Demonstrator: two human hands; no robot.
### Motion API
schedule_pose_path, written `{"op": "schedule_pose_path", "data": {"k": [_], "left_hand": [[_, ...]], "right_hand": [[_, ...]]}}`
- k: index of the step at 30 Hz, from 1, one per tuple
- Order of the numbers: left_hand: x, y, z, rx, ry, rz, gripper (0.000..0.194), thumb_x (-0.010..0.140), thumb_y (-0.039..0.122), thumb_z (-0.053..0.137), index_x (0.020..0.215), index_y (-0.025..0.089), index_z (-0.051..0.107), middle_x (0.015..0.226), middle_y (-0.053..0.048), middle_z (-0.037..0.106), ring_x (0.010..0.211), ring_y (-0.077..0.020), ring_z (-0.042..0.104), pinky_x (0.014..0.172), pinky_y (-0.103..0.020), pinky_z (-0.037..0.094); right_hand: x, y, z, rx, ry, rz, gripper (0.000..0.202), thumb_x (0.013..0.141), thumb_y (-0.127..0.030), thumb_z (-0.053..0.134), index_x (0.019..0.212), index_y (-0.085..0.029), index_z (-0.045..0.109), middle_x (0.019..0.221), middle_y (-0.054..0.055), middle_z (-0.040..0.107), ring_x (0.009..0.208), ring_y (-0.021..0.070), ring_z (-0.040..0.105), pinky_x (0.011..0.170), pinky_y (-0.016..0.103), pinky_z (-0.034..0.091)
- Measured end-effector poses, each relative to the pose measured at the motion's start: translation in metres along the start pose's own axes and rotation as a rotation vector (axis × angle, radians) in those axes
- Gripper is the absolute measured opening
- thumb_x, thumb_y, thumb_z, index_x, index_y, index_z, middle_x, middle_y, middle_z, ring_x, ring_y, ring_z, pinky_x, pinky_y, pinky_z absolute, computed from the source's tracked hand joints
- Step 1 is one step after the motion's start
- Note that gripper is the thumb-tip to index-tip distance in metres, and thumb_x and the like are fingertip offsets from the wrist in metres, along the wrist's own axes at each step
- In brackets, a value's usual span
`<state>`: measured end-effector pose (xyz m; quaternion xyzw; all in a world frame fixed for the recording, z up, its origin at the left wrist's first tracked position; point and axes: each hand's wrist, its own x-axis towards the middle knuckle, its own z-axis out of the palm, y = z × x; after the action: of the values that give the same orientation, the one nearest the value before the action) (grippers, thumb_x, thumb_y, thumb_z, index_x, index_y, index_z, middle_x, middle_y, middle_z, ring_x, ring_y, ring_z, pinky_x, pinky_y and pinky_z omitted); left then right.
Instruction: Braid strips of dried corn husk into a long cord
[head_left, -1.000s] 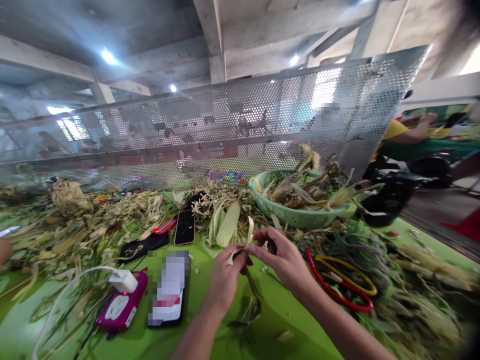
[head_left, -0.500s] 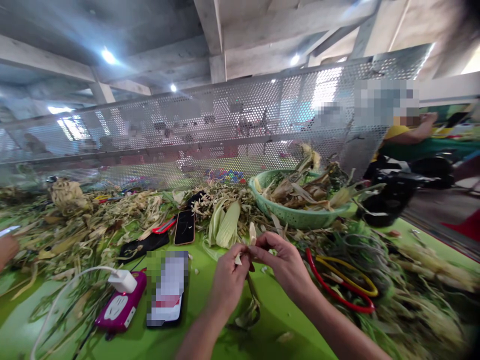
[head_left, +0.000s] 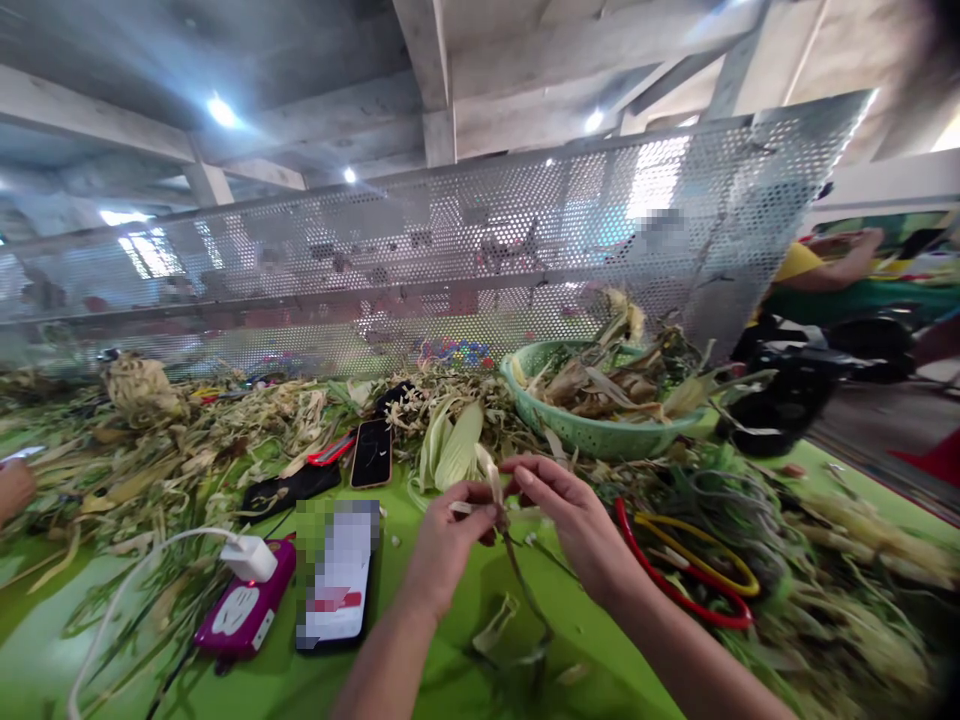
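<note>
A twisted strand of corn husk (head_left: 490, 468) stands up from the fingertips of my left hand (head_left: 450, 535), which pinches it closed. Its thin, darker tail (head_left: 525, 590) hangs below and curves down to a curled leafy piece (head_left: 495, 628) over the green tabletop. My right hand (head_left: 566, 515) is just to the right, fingers stretched out and loosely apart. Its fingertips are close beside the strand; whether they touch it I cannot tell. Behind my hands lie wide pale green husk leaves (head_left: 459, 450).
A green basket (head_left: 600, 432) of dry husks stands back right. Red-and-yellow-handled scissors (head_left: 682, 570) lie by my right forearm. To the left are a lit phone (head_left: 341, 575), a purple power strip (head_left: 247, 605), a dark phone (head_left: 372, 452) and a red cutter (head_left: 331, 450). Another person's hand (head_left: 15, 490) shows far left.
My right hand has opened from its pinch and moved slightly right, away from my left. The strand's upper end has shifted left, and its tail hangs more visibly below.
</note>
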<state>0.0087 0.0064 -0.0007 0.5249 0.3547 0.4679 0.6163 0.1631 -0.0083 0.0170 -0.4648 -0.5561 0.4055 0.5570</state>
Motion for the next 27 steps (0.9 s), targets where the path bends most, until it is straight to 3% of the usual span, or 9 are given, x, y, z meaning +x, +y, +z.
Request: {"op": "schedule_pose_path", "data": {"k": [3, 6, 9, 15, 18, 21, 27], "left_hand": [[0.002, -0.003, -0.001, -0.133, 0.098, -0.007, 0.018, 0.073, 0.031, 0.066, 0.081, 0.016, 0.06, 0.069, 0.0, 0.057, 0.06, -0.0112, 0.054, 0.06, -0.024, 0.044], [0.003, -0.003, -0.002, -0.189, 0.134, 0.006, 0.017, 0.074, 0.03, 0.064, 0.08, 0.016, 0.057, 0.072, 0.0, 0.058, 0.063, -0.0112, 0.055, 0.063, -0.025, 0.046], [0.003, -0.003, -0.002, -0.164, 0.152, 0.02, 0.017, 0.076, 0.031, 0.062, 0.079, 0.016, 0.056, 0.074, 0.0, 0.057, 0.064, -0.0109, 0.054, 0.062, -0.025, 0.046], [0.001, -0.006, 0.001, -0.06, 0.222, 0.058, 0.016, 0.076, 0.031, 0.063, 0.078, 0.016, 0.059, 0.073, 0.0, 0.056, 0.064, -0.0095, 0.049, 0.056, -0.02, 0.039], [0.0, -0.007, 0.003, -0.14, 0.212, 0.07, 0.013, 0.075, 0.027, 0.063, 0.076, 0.015, 0.06, 0.07, 0.0, 0.055, 0.062, -0.0079, 0.045, 0.055, -0.018, 0.036], [0.002, -0.008, 0.004, -0.362, 0.19, 0.004, 0.01, 0.071, 0.021, 0.066, 0.074, 0.013, 0.061, 0.069, 0.0, 0.055, 0.059, -0.0067, 0.045, 0.056, -0.018, 0.037], [0.005, -0.007, 0.005, -0.656, 0.205, -0.151, 0.017, 0.064, 0.015, 0.072, 0.067, 0.014, 0.056, 0.061, 0.002, 0.053, 0.05, -0.0047, 0.043, 0.051, -0.017, 0.035]], "right_hand": [[-0.001, -0.001, 0.0, 0.057, 0.002, 0.019, 0.033, 0.085, -0.048, 0.05, 0.095, -0.019, 0.062, 0.089, 0.005, 0.065, 0.084, 0.0192, 0.058, 0.078, 0.03, 0.044], [-0.001, 0.003, 0.004, 0.049, -0.096, 0.021, 0.03, 0.082, -0.046, 0.056, 0.09, -0.017, 0.06, 0.086, 0.006, 0.065, 0.081, 0.019, 0.06, 0.075, 0.03, 0.047], [-0.002, 0.009, 0.009, -0.131, -0.141, -0.016, 0.024, 0.079, -0.04, 0.062, 0.087, -0.017, 0.06, 0.08, 0.004, 0.065, 0.075, 0.0176, 0.061, 0.068, 0.027, 0.047], [-0.006, 0.009, 0.013, -0.512, -0.129, -0.105, 0.016, 0.084, -0.033, 0.054, 0.079, -0.02, 0.061, 0.075, 0.002, 0.067, 0.067, 0.0162, 0.06, 0.062, 0.024, 0.043], [-0.007, 0.009, 0.013, -0.614, -0.14, -0.173, 0.018, 0.085, -0.03, 0.052, 0.073, -0.02, 0.059, 0.072, 0.001, 0.063, 0.064, 0.015, 0.055, 0.058, 0.023, 0.039], [-0.006, 0.01, 0.012, -0.521, -0.208, -0.2, 0.018, 0.087, -0.029, 0.051, 0.075, -0.02, 0.06, 0.073, 0.0, 0.061, 0.067, 0.0142, 0.054, 0.061, 0.022, 0.038], [-0.003, 0.005, 0.013, -0.1, -0.324, -0.009, 0.022, 0.082, -0.036, 0.057, 0.071, -0.017, 0.06, 0.068, 0.0, 0.058, 0.065, 0.013, 0.052, 0.06, 0.022, 0.041]]}}
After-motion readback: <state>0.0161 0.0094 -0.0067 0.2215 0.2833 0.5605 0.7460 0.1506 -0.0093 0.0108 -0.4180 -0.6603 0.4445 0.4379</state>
